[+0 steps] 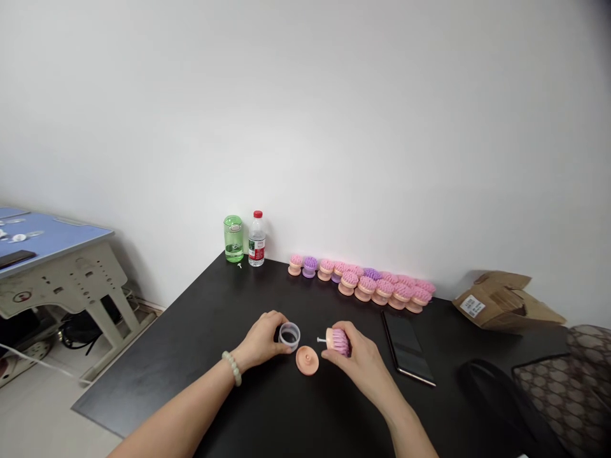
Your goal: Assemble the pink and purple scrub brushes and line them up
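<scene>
My left hand (pixel 265 340) grips a small clear plastic cup (pixel 289 335), tilted so its round opening faces me. In my right hand (pixel 359 357) is a brush head (pixel 338 341) with pink-purple bristles and a peach base, lying on its side. A thin white stem (pixel 321 340) sticks out of that base toward the cup, apart from it. Between and just below the two hands, a round peach cap (pixel 307 360) with a raised centre lies on the black table (pixel 267 407).
Finished-looking pink and purple brushes (pixel 377 289) stand in rows along the wall. A green container (pixel 233 239) and a water bottle (pixel 256 240) stand at the back left. To the right are a phone (pixel 408 348), a cardboard box (pixel 506 300) and a patterned bag (pixel 548 388).
</scene>
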Tool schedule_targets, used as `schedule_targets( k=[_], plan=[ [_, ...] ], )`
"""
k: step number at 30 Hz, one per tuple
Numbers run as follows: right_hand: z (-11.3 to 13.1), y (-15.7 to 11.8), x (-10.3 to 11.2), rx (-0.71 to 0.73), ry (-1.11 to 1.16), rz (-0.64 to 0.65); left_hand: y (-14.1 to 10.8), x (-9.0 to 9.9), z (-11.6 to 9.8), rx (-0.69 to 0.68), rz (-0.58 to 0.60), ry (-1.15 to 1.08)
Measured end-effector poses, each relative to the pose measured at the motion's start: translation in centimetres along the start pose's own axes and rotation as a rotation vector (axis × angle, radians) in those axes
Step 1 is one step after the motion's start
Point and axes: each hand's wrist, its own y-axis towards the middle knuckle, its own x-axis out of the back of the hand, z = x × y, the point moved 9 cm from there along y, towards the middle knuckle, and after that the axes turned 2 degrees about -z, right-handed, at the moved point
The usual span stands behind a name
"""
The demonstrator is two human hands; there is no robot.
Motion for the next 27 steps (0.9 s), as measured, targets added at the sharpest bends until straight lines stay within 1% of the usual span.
schedule_targets(
  k=[2, 4, 6, 8, 10, 13, 16, 18, 20, 23, 25, 27],
  plan=[
    [1.1, -0.2, 0.2, 0.055, 0.072, -0.078, 0.0, 0.1, -0.3, 0.000, -0.017, -0.073],
    [2.0, -0.6, 0.4, 0.107, 0.144, -0.153, -0.4, -0.1, -1.2, -0.019, -0.009, -0.144],
    [2.8, -1.1, 0.4, 0.174, 0.196, -0.203, -0.9, -0.3, -2.6, -0.061, 0.001, -0.218],
    [3.6, -1.5, 0.5, 0.244, 0.217, -0.242, -1.5, -0.1, -4.0, -0.110, -0.018, -0.292],
    [4.3, -1.9, 0.5, 0.299, 0.209, -0.268, -2.1, 0.1, -4.8, -0.124, -0.045, -0.350],
    [5.0, -2.2, 0.2, 0.348, 0.173, -0.281, -2.6, 0.0, -5.3, -0.118, -0.049, -0.424],
    [5.6, -2.6, 0.1, 0.376, 0.149, -0.284, -2.9, 0.2, -5.8, -0.153, -0.063, -0.505],
    [5.9, -3.0, 0.5, 0.405, 0.149, -0.311, -3.1, 0.3, -6.0, -0.160, -0.060, -0.640],
    [6.4, -3.6, 1.0, 0.451, 0.148, -0.344, -3.3, 0.1, -6.2, -0.153, -0.012, -0.827],
    [7.5, -4.6, 1.5, 0.552, 0.119, -0.387, -3.7, -0.1, -7.0, -0.156, 0.063, -1.014],
    [8.3, -5.1, 1.7, 0.632, 0.104, -0.414, -3.9, -0.1, -7.2, -0.148, 0.072, -1.058],
    [9.2, -5.7, 1.8, 0.714, 0.115, -0.430, -3.9, -0.4, -7.1, -0.109, 0.078, -1.091]
  ],
)
